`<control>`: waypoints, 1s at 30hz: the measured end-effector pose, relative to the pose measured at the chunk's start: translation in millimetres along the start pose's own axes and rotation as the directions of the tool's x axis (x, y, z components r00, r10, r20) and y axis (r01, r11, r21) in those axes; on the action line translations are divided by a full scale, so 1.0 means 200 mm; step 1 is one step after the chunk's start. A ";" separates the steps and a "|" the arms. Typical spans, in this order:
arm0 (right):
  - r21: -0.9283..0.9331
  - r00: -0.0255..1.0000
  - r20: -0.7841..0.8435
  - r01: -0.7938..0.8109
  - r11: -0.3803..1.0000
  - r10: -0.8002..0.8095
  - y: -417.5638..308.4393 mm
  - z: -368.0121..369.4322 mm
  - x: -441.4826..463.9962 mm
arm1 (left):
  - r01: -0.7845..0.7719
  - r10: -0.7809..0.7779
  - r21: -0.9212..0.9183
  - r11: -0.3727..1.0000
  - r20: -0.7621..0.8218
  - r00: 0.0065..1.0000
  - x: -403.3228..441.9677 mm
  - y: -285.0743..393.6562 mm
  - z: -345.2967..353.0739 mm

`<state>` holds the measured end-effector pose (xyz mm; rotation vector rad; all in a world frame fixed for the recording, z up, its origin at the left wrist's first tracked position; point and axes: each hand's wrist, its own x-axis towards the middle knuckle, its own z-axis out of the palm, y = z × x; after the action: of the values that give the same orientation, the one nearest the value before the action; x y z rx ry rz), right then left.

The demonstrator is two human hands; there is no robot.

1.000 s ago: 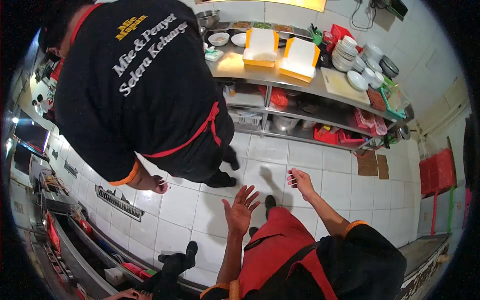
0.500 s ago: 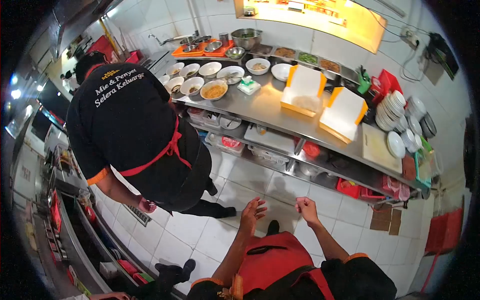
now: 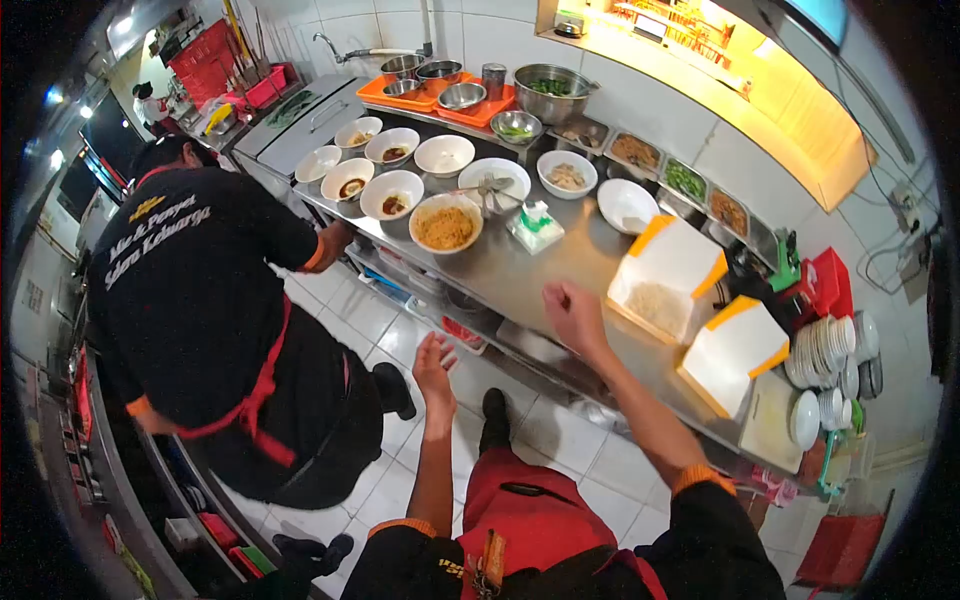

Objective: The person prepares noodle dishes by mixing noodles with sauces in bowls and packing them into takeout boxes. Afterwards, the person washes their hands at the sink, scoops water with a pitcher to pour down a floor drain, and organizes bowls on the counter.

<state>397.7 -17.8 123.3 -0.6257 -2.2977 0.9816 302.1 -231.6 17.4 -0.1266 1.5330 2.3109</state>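
My left hand point(image 3: 435, 372) is raised in front of the counter, fingers loosely apart, with nothing visible in it. My right hand point(image 3: 574, 312) reaches over the front of the steel counter point(image 3: 545, 285), its fingers curled; what they hold, if anything, is hidden. Beyond it lies a white and green packet of tissues point(image 3: 536, 228). To its right is an open white and yellow food box point(image 3: 665, 285) with rice-like food inside, and beside that another open box point(image 3: 730, 355). Further left stand a bowl of noodles point(image 3: 444, 228) and a plate with forks and spoons point(image 3: 495, 182).
A co-worker in a black shirt point(image 3: 190, 270) stands close on my left. Several bowls with sauce point(image 3: 392, 194) are at the counter's left end. Topping trays point(image 3: 685, 180) line the back. Stacked white bowls point(image 3: 822, 350) and a cutting board point(image 3: 772, 420) are at the right.
I am nearer the counter. My right hand has moved forward over its edge, and my left hand has shifted left. The co-worker now has an arm at the counter.
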 end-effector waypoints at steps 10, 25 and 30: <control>-0.545 0.883 0.315 -0.133 0.828 0.349 0.14 0.76 1.35 | 0.125 -0.102 0.215 0.969 -0.113 0.988 1.15 0.10 0.28; -0.421 0.785 0.530 -0.086 0.903 0.322 0.12 0.54 1.32 | 0.040 -0.134 0.388 0.921 0.218 0.967 1.29 0.23 0.18; -0.300 0.870 0.405 -0.164 0.940 0.281 0.04 0.33 1.04 | -0.202 0.040 0.385 0.900 0.389 0.921 1.29 0.17 -0.05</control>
<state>204.9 80.3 142.6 -0.8666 -2.8404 1.0215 49.4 -187.9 -27.8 0.5080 1.8196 1.8845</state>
